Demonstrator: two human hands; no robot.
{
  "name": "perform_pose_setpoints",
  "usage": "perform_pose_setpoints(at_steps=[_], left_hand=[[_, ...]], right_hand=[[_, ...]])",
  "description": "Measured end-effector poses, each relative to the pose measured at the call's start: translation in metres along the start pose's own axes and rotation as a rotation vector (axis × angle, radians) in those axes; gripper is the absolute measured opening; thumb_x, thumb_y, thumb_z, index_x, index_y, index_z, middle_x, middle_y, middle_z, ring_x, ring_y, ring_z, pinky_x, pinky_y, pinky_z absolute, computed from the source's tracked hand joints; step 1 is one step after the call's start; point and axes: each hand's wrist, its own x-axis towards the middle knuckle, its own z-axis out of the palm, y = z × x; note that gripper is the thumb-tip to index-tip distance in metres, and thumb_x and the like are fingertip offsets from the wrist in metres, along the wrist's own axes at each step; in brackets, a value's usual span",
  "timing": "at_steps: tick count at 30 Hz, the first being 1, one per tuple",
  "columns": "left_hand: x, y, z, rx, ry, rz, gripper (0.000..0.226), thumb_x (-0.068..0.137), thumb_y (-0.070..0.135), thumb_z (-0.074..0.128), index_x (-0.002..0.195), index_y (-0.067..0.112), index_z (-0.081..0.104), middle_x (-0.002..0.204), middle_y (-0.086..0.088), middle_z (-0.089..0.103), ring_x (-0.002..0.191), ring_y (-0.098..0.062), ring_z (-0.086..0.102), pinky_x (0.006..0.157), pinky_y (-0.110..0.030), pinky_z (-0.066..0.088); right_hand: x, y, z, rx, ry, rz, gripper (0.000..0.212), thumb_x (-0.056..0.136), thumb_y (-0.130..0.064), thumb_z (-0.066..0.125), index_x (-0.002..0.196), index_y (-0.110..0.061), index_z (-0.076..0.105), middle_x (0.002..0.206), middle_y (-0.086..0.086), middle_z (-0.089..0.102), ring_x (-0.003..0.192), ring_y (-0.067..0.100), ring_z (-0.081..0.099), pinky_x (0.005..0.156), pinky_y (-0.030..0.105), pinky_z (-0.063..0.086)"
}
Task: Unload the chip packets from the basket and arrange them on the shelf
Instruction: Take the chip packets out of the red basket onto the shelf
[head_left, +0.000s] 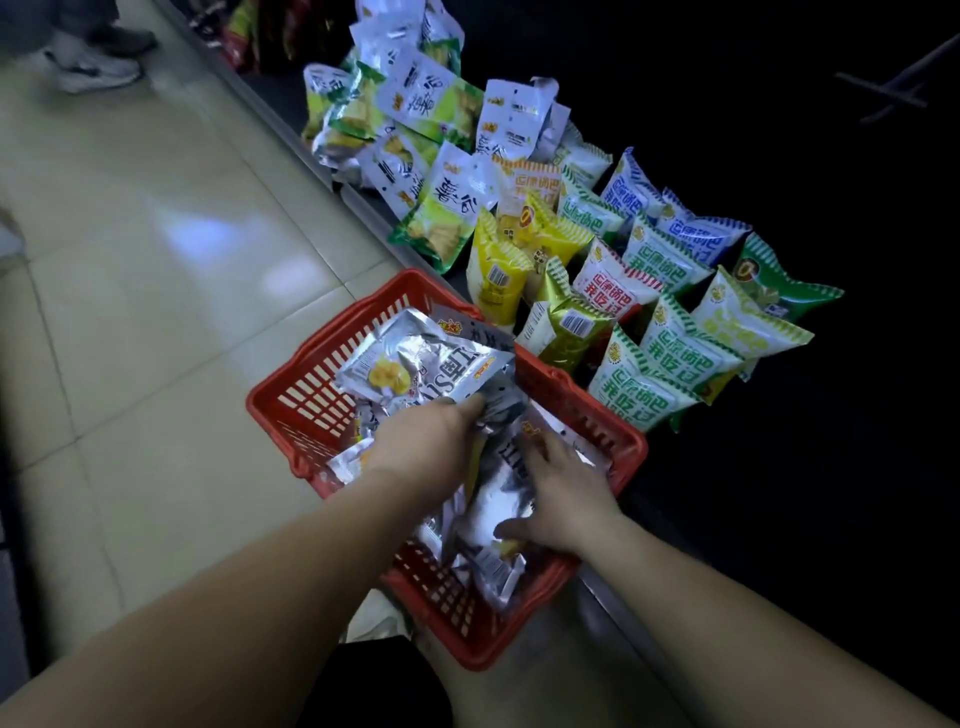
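Advice: left hand, pinching top silver packet, should lift clear of basket while flat, spread right hand pins other packets.

The floor is laid with pale cream tiles, glossy, with thin grey joints that run slantwise. A soft bluish-white reflection of light lies on 1 tile, about in the middle of the visible floor. At the far left corner of the floor stand 2 sneakers of another person, 1 light grey and 1 darker behind it, with grey trouser legs above them. Near the front edge of the floor lies something white and crumpled; I cannot tell what it is. At the far right, in darkness, a few thin bars cross each other.
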Motion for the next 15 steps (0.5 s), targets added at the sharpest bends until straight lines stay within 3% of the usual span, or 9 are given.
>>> perform_pose_setpoints(at_steps=[3, 5, 7, 10, 13, 15], left_hand=[[-0.001, 0.005, -0.012, 0.015, -0.073, 0.036, 0.038, 0.106, 0.028, 0.039, 0.142, 0.033, 0.046, 0.100, -0.003, 0.067, 0.087, -0.030, 0.066, 0.066, -0.038, 0.057], [-0.007, 0.008, -0.012, -0.010, -0.114, 0.048, 0.039, 0.106, 0.029, 0.039, 0.145, 0.033, 0.044, 0.096, -0.006, 0.066, 0.084, -0.029, 0.065, 0.065, -0.038, 0.056], [-0.016, 0.009, -0.006, -0.092, -0.147, -0.004, 0.046, 0.106, 0.029, 0.041, 0.151, 0.037, 0.036, 0.098, -0.006, 0.067, 0.083, -0.028, 0.065, 0.062, -0.034, 0.050], [-0.023, 0.007, 0.006, -0.137, -0.201, -0.026, 0.059, 0.101, 0.019, 0.051, 0.153, 0.037, 0.029, 0.089, -0.005, 0.062, 0.078, -0.029, 0.065, 0.060, -0.035, 0.051], [-0.022, 0.002, 0.009, -0.136, -0.186, 0.003, 0.087, 0.090, 0.007, 0.063, 0.155, 0.040, 0.015, 0.081, -0.001, 0.058, 0.069, -0.025, 0.062, 0.059, -0.039, 0.058], [-0.020, -0.001, 0.005, -0.150, -0.147, 0.004, 0.102, 0.086, 0.004, 0.066, 0.157, 0.045, 0.005, 0.078, 0.002, 0.054, 0.065, -0.020, 0.056, 0.052, -0.036, 0.051]], right_hand=[[0.003, -0.001, 0.000, 0.021, -0.054, 0.147, 0.137, 0.057, -0.086, 0.070, 0.161, -0.034, -0.002, 0.168, 0.017, -0.006, 0.155, 0.039, -0.002, 0.122, 0.054, 0.018], [0.011, 0.000, -0.002, -0.025, -0.099, 0.209, 0.144, 0.052, -0.088, 0.070, 0.159, -0.035, -0.010, 0.165, 0.022, 0.013, 0.151, 0.043, 0.016, 0.119, 0.058, 0.022], [0.017, 0.000, -0.004, 0.034, -0.136, 0.230, 0.153, 0.048, -0.086, 0.075, 0.158, -0.032, -0.016, 0.160, 0.015, 0.029, 0.143, 0.038, 0.036, 0.113, 0.056, 0.033], [0.024, 0.004, -0.006, 0.170, -0.159, 0.193, 0.150, 0.047, -0.075, 0.083, 0.160, -0.032, -0.007, 0.150, 0.002, 0.050, 0.130, 0.029, 0.055, 0.104, 0.046, 0.047], [0.025, 0.003, -0.012, 0.277, -0.121, 0.118, 0.131, 0.050, -0.065, 0.089, 0.153, -0.040, 0.013, 0.137, -0.008, 0.061, 0.119, 0.021, 0.063, 0.092, 0.040, 0.055], [0.019, -0.001, -0.021, 0.269, -0.033, 0.072, 0.131, 0.056, -0.063, 0.089, 0.156, -0.044, 0.007, 0.140, -0.005, 0.059, 0.122, 0.024, 0.062, 0.091, 0.042, 0.055]])
